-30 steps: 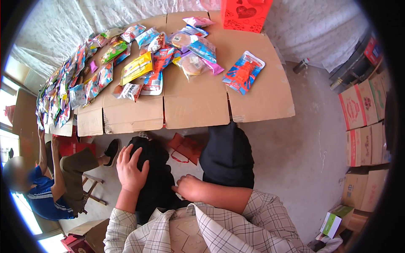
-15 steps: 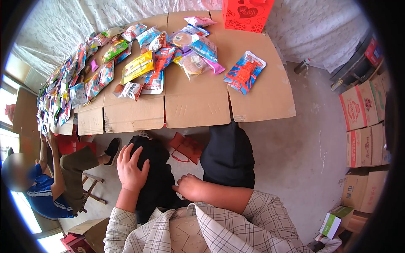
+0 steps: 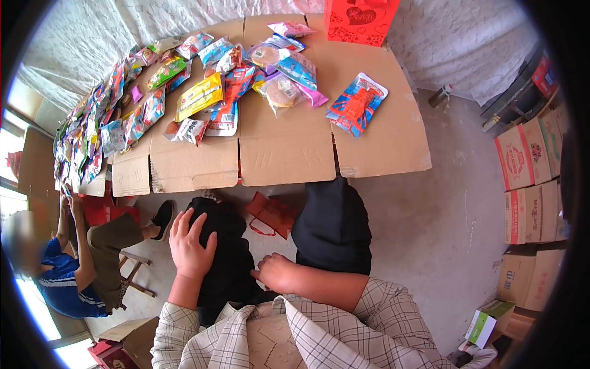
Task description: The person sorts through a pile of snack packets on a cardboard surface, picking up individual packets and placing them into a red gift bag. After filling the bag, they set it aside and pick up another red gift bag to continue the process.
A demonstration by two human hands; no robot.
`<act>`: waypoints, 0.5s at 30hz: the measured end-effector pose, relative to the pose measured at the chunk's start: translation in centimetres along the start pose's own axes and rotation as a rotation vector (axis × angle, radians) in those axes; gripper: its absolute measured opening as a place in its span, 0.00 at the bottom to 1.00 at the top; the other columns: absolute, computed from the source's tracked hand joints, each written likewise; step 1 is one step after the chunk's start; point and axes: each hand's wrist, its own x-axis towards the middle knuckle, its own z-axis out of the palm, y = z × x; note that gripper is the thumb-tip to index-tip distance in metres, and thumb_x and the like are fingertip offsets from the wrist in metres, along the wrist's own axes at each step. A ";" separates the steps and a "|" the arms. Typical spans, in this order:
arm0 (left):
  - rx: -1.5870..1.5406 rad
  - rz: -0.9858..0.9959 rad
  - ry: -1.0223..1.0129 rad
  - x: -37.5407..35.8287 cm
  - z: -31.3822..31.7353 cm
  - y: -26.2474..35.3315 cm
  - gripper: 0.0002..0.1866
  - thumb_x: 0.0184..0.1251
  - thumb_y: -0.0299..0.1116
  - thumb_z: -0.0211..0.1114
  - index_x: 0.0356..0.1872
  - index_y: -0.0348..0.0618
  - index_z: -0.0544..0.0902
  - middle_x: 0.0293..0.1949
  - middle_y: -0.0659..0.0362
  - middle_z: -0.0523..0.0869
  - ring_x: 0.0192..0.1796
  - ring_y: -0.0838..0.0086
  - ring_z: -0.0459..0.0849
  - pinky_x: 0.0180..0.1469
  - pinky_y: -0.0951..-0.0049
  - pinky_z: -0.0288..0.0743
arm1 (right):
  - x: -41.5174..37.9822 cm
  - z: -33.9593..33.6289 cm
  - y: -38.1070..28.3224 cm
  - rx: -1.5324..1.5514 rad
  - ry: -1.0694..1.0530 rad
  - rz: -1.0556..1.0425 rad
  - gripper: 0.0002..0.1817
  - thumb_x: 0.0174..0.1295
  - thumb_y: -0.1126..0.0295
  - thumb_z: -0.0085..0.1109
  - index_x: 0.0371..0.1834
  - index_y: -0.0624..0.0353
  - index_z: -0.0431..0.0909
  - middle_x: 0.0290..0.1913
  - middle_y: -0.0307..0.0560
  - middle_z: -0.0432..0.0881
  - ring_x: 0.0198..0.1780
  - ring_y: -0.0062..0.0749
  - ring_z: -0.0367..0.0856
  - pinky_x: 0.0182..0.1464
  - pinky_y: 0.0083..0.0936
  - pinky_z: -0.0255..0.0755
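My left hand lies flat on my left knee, fingers spread, holding nothing. My right hand rests between my thighs with its fingers curled in, and no object shows in it. Both hands are below the cardboard-covered table, apart from everything on it. Nearest on the tabletop are a yellow snack packet, a small clear-and-red packet and a red-and-blue pouch. Another red-and-blue pouch lies alone at the right.
A red gift bag stands at the table's back. Many snack packets pile up at the left, where a person in a blue shirt handles something at the edge. A red bag lies under the table. Cartons stack at right.
My hands and the packets near me stay in place. The other person's head has shifted slightly, and a small item now shows at their hands by the table edge.
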 end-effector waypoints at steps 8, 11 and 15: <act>-0.010 0.010 0.043 -0.1 0.0 -0.7 0.26 0.55 0.38 0.71 0.58 0.49 0.83 0.65 0.50 0.77 0.70 0.49 0.71 0.72 0.51 0.62 | -0.1 1.4 0.4 0.008 0.058 -0.006 0.24 0.56 0.62 0.66 0.57 0.53 0.80 0.43 0.47 0.83 0.50 0.43 0.82 0.52 0.39 0.74; -0.005 -0.008 0.049 -0.4 -0.1 -1.3 0.25 0.56 0.36 0.71 0.58 0.49 0.83 0.65 0.51 0.77 0.70 0.50 0.71 0.71 0.52 0.64 | -0.8 1.7 0.8 -0.046 0.119 0.029 0.15 0.59 0.66 0.57 0.49 0.53 0.82 0.40 0.45 0.83 0.47 0.41 0.83 0.51 0.38 0.74; -0.009 -0.022 0.059 -0.8 -0.2 -2.5 0.24 0.56 0.35 0.71 0.57 0.48 0.83 0.65 0.51 0.77 0.70 0.50 0.71 0.71 0.52 0.65 | -2.3 2.5 1.6 -0.047 0.089 0.053 0.12 0.57 0.66 0.61 0.44 0.55 0.82 0.39 0.47 0.83 0.48 0.41 0.82 0.52 0.39 0.73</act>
